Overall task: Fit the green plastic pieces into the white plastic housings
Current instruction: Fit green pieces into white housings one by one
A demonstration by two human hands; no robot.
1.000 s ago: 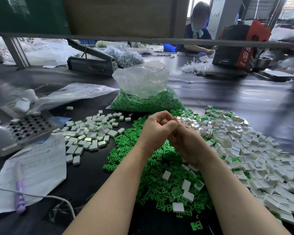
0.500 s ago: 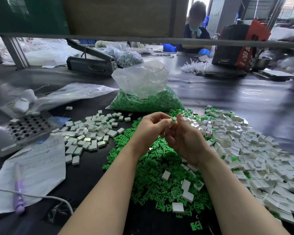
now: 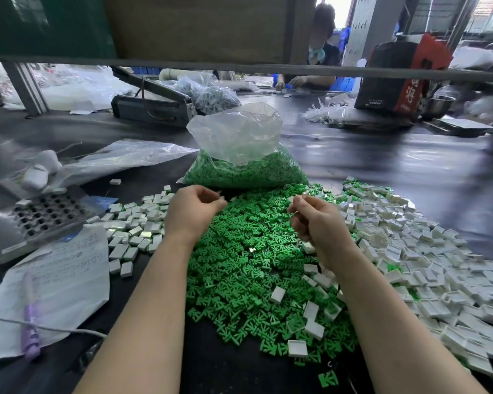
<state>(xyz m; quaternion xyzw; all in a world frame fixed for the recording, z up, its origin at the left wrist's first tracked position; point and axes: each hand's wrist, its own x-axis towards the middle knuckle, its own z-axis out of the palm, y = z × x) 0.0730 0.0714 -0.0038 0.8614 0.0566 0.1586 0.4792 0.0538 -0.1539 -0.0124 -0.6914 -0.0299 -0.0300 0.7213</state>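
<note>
A broad heap of loose green plastic pieces (image 3: 239, 268) lies in the middle of the dark table. To its right spreads a pile of empty white housings (image 3: 427, 265). A smaller pile of white pieces (image 3: 137, 223) lies to the left. My left hand (image 3: 192, 214) hovers over the green heap's left edge with its fingers curled and thumb against forefinger; I cannot see whether anything is in it. My right hand (image 3: 319, 223) hovers over the heap's right side and pinches a small white housing (image 3: 291, 199) at its fingertips.
A clear bag of green pieces (image 3: 245, 166) stands just behind the heap. At the left are a perforated metal jig (image 3: 46, 214), a written paper sheet (image 3: 60, 282), a purple pen (image 3: 30, 331) and a cable. Another person (image 3: 322, 52) works across the table.
My hands were pressed together over the heap; now they have come apart. The left hand has swung to the left, while the right hand stays near the same spot with the white piece.
</note>
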